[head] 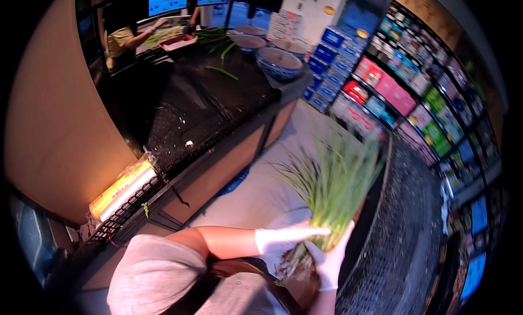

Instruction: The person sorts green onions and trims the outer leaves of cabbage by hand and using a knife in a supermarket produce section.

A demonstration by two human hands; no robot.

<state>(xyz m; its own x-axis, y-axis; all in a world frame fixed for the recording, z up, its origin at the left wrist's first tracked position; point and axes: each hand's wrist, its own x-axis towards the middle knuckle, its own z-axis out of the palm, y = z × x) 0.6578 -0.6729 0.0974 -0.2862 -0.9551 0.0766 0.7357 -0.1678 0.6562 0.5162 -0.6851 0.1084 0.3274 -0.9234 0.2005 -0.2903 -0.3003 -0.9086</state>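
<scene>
A large bunch of green onions (335, 184) is held between both gloved hands at lower centre right. My left hand (294, 235), in a white glove, grips the bunch from the left, just above its roots. On the right side, my right hand (329, 262), also white-gloved, wraps round the lower stalks. The brown, soil-clad roots (300, 266) hang below the hands towards my body. The leaves point away from me over the floor. Part of the fingers is hidden behind the stalks.
A black mat-covered counter (192, 111) at left bears loose green stalks (222, 73), a red tray (177, 43) and several blue-and-white bowls (280, 64). A plastic film roll (124, 192) lies at its near end. Another black-matted counter (400, 217) runs along my right; stocked shelves and stacked blue boxes (331, 66) stand beyond.
</scene>
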